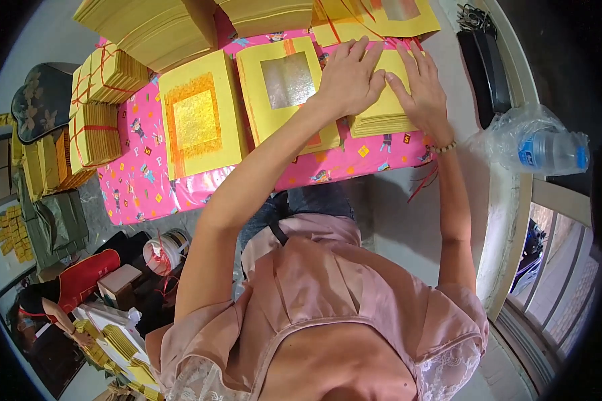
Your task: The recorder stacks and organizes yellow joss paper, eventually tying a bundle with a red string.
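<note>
My left hand (352, 77) lies with fingers stretched out on the left side of a stack of yellow paper sheets (382, 122). On the same stack's right side rests my right hand (423, 91), palm down and fingers spread, a beaded bracelet at its wrist. Beside it, partly behind my left forearm, is a yellow paper stack with a silver foil square (289, 79). Farther left lies a thicker yellow stack with a gold foil square (195, 115) framed in orange. All of these sit on a pink patterned tablecloth (137, 184).
Tall yellow paper stacks (157, 33) stand at the table's back. Bundles tied with red string (95, 137) are piled at its left. A plastic bottle (548, 150) in a clear bag is at right. A person in red and black (90, 284) handles yellow paper at lower left, near a white bucket (170, 250).
</note>
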A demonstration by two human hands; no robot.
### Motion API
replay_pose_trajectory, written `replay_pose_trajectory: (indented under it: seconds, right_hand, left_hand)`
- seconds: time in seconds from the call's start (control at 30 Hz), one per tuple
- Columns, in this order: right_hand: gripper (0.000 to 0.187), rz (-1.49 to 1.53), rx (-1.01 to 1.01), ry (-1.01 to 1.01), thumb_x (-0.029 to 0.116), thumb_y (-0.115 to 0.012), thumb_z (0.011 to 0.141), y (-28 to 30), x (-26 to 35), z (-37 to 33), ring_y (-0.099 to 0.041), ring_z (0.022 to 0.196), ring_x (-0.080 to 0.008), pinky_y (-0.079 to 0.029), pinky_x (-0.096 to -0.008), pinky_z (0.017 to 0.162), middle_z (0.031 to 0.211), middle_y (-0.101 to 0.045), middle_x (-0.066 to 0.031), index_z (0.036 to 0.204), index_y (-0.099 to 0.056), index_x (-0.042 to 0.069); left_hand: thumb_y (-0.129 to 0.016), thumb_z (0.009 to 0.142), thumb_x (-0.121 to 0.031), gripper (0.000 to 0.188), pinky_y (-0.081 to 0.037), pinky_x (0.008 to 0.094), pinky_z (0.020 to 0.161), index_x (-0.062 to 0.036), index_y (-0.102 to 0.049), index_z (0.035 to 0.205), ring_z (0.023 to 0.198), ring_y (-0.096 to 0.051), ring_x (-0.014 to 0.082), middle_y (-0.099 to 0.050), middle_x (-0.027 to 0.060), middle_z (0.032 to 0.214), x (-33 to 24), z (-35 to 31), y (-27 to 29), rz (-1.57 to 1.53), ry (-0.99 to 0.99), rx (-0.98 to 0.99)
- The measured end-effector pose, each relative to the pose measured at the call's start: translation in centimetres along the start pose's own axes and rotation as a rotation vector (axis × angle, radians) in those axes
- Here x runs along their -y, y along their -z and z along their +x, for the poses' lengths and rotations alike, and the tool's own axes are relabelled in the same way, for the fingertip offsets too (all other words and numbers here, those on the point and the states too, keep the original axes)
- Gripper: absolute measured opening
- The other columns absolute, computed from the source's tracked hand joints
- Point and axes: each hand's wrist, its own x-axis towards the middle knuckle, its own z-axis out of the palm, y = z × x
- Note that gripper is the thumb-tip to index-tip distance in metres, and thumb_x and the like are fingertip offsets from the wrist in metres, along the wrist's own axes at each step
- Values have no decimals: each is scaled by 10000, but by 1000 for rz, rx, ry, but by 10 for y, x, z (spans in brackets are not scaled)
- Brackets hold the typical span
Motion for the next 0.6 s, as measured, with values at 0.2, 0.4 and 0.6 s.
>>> replay_pose_trajectory:
  seconds: [0.2,0.4,0.6]
  right_hand:
    - [664,-44,100,-32,536,-453,963,4,-6,0,-268,1396,-467,-362,-539,1064,1542,-300,-183,1499,-346,159]
    - [730,-1,260,-90,598,-386,965,18,-19,19,-159,1443,-470,-274,-561,1115,1588,-203,-181,1537,-253,164]
    - [752,16,335,-173,619,-367,963,26,-26,31,-108,1460,-455,-227,-543,1142,1594,-182,-190,1543,-235,159]
  left_hand:
    - [-439,942,-359,578,-323,531,1089,-43,-414,1426,1315,-383,442,-414,248,1444,-3,3,1,22,20,40]
    - [-501,903,-366,585,-246,524,1135,-75,-468,1409,1391,-297,433,-399,241,1462,1,22,8,-29,12,-4]
    - [-574,871,-324,493,-238,528,1143,-56,-604,1285,1385,-293,464,-438,255,1433,3,33,17,-164,-36,-96]
